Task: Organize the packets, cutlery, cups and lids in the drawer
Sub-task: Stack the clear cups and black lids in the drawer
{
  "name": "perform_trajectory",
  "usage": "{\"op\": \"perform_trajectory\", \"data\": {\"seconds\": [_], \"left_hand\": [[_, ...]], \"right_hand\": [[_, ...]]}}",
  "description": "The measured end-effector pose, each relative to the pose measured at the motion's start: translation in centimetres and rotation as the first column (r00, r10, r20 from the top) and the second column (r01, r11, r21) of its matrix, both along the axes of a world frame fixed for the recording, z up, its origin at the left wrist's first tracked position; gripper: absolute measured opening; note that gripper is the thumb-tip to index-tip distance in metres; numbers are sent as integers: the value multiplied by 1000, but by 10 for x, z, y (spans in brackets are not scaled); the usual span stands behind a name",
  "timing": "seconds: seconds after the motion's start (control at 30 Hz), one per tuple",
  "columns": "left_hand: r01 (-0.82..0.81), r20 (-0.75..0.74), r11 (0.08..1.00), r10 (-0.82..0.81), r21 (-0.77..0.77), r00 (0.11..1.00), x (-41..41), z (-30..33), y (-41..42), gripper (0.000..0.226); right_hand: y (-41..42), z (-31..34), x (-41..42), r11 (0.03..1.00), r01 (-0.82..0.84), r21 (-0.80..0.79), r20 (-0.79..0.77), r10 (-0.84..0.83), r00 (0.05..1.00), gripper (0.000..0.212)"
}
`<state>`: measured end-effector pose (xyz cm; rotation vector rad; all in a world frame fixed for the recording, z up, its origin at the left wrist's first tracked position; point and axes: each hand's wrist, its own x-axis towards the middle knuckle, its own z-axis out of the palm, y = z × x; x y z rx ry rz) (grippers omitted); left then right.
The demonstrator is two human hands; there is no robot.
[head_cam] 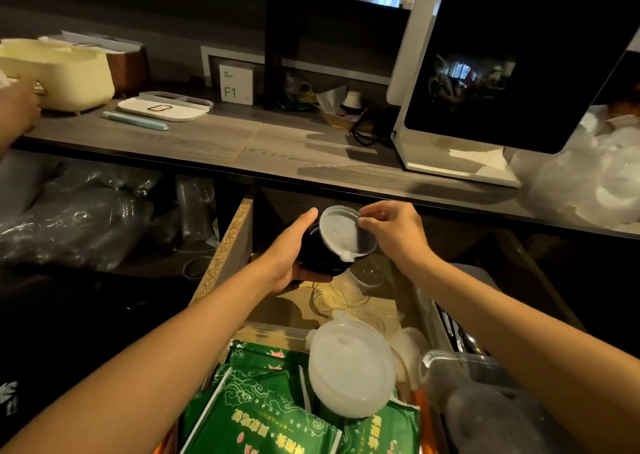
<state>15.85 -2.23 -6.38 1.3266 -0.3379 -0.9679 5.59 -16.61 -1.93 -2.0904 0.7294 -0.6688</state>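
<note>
Green packets (277,415) and a white lid (349,372) lie below both wrists in the drawer (227,245). Left hand (294,251) cups the black cup stack (317,252), steadying it; right hand (393,230) pinches the clear lid (346,233) rim, likely seating or removing it.

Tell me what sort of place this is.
Probably a drinks or takeaway counter: sleeves of clear plastic cups under the grey wooden counter, loose white lids, green printed packets in the open drawer.
</note>
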Motion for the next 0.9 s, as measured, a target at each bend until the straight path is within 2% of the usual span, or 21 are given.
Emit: {"op": "perform_trajectory", "data": {"seconds": [0.23,0.37,0.43,0.5,0.63,0.9], "left_hand": [[-8,6,1000,9,-27,1000,-2,1,1,46],[-43,-6,999,43,-32,999,1,2,2,46],[-65,-29,997,64,-33,998,2,3,2,49],[-60,-45,998,59,-30,997,1,4,3,52],[-44,-80,998,41,-44,996,-1,6,5,55],[-74,-84,995,68,-72,994,-2,7,6,51]], "right_hand": [[10,-16,8,975,-54,-215,-19,51,999,23],[10,-3,-3,907,-278,-316,-58,274,960,22],[11,1,-11,869,-440,-226,-129,420,898,24],[13,-1,-17,843,-508,-180,-177,480,859,21],[14,-9,-16,863,-470,-186,-125,454,882,15],[17,-9,-13,910,-415,6,-7,415,910,14]]}}
